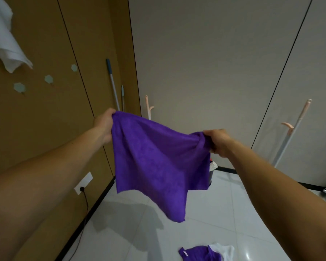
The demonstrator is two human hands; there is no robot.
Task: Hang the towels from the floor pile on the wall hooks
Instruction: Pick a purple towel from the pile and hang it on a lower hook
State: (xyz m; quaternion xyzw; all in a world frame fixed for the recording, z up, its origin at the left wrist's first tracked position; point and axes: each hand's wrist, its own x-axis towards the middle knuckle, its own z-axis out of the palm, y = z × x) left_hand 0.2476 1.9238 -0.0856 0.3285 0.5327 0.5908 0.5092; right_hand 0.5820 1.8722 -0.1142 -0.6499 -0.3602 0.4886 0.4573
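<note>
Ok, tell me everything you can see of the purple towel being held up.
The purple towel is a plain, fuzzy-looking cloth, roughly square. It hangs in the air, spread between two top corners: the left hand bunches one corner, higher, and the right hand grips the other, lower. The top edge sags between them. The lower part drapes in folds to a point above the floor, touching nothing else.
</note>
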